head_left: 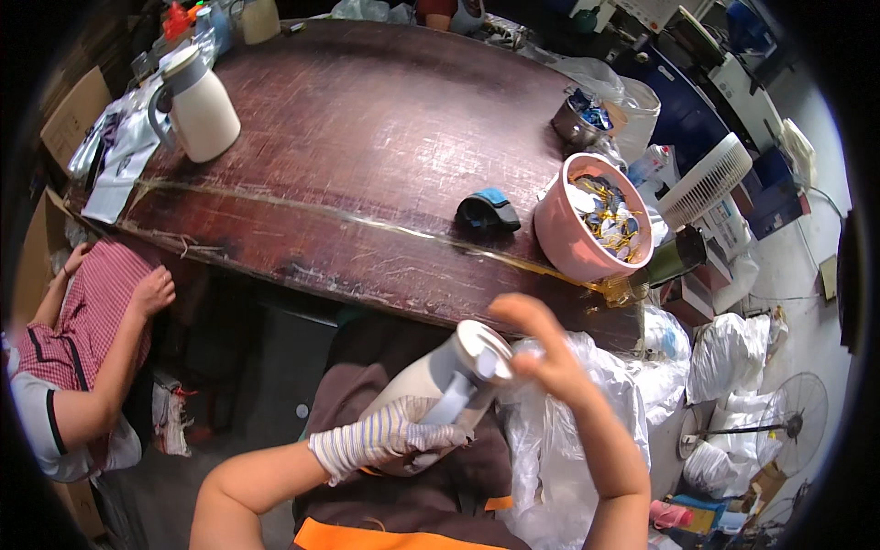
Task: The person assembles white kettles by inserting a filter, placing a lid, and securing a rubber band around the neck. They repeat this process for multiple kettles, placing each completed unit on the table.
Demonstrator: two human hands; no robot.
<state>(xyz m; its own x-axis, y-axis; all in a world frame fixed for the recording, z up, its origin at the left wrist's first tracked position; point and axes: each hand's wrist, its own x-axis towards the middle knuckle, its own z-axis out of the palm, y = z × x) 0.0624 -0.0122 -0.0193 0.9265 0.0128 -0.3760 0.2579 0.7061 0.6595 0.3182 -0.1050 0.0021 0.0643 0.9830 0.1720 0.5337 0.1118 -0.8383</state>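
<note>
Over my lap lies a tilted cream vacuum jug (408,383) with a grey collar, a white lid (483,348) and a pale grey handle. My left hand (394,435), in a striped knit glove, is closed round the jug's body below the handle. Bare and slightly blurred, my right hand (541,348) is beside the lid with its thumb and fingers apart. Whether the thumb touches the lid, I cannot tell. On the table ahead sits a black and blue tape-like object (489,211). A pink bucket (555,234) of round tags with gold strings stands to its right.
The worn dark red table (385,119) spans the front. Another cream jug (206,115) stands on it at left. A metal bowl (576,128) holds blue packets. Clear plastic bags (573,440) hang at my right. A seated person (92,339) is at the left; a fan (793,426) stands right.
</note>
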